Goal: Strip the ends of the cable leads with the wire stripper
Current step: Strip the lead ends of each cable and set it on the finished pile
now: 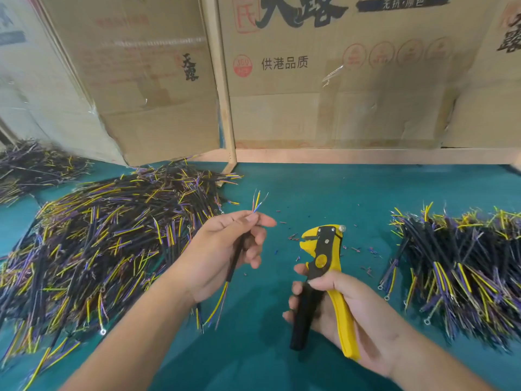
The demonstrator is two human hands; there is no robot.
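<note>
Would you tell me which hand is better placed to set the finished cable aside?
Left. The left hand already pinches the cable, whose lead tips look bare, while the right hand is full with the wire stripper.

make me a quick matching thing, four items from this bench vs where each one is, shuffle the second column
Items:
1. wire stripper
2. cable
3. big cable pile
4. insulation scraps

Places:
a. heaped on the mat at the left
b. scattered on the mat between the hands
c. gripped in the right hand
d. pinched in the left hand, bare lead tips pointing up

Pairs: 1-c, 2-d, 3-a, 4-b
</note>
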